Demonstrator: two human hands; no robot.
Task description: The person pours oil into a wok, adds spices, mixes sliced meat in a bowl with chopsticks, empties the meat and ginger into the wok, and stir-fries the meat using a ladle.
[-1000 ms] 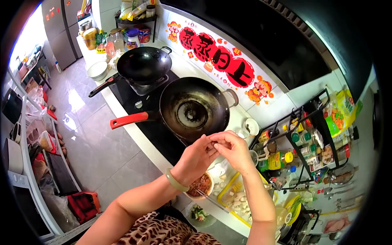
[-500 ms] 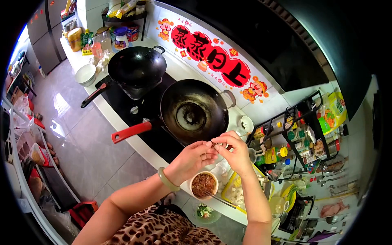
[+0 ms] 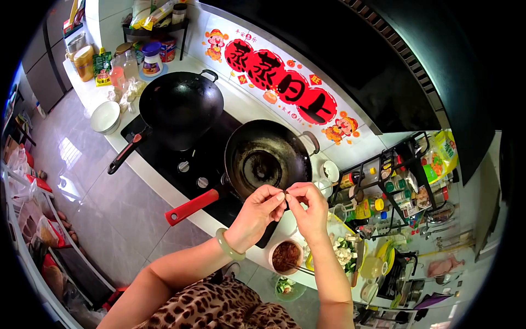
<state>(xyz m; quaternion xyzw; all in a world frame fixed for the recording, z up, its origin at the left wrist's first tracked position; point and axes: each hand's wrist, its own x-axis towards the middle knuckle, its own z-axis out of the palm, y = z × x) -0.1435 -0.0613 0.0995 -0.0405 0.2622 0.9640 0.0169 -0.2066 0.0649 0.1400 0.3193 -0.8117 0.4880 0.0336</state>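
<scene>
My left hand [image 3: 257, 213], with a pale bangle [image 3: 228, 247] on the wrist, is closed in a pinch. Its fingertips meet those of my right hand [image 3: 308, 207], which is pinched as well. Between them is something small and dark, too small to name. Both hands hover over the near rim of a black wok [image 3: 268, 159] with a red handle [image 3: 192, 207]; a little oily shine shows on its bottom. Below the hands stands a bowl of brown, sauced meat pieces [image 3: 285, 256], with chopsticks [image 3: 304, 269] resting in it.
A second black wok [image 3: 181, 104] sits on the far burner of the hob [image 3: 159, 159]. Right of my forearm are chopped vegetables [image 3: 344, 252] and a knife [image 3: 359, 263]. A bowl of scraps [image 3: 287, 289] is lower down. Bottles fill a black rack [image 3: 383, 181]; a white bowl [image 3: 105, 117] stands left.
The view has shifted, so the woks sit differently in it and more chopped vegetables show by my right forearm. Both hands keep their pinch together near the wok's rim.
</scene>
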